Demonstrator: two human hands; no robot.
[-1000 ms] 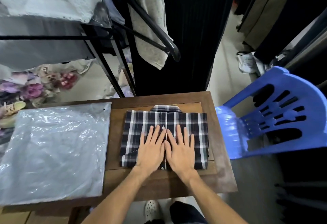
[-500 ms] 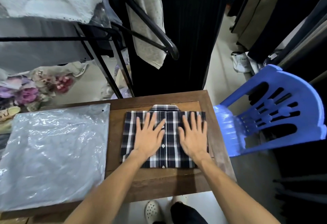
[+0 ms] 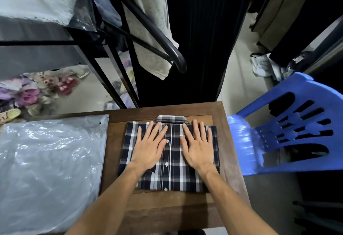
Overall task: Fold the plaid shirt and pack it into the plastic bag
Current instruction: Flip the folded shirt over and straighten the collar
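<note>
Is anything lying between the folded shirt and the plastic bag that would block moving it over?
Nothing visible does. The shirt lies folded on the table under both flat hands, left and right. The bag lies flat just to its left, with only a bare strip of wood between them.

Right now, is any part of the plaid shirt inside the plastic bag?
No, the folded plaid shirt lies on the wooden table beside the plastic bag, wholly outside it.
</note>
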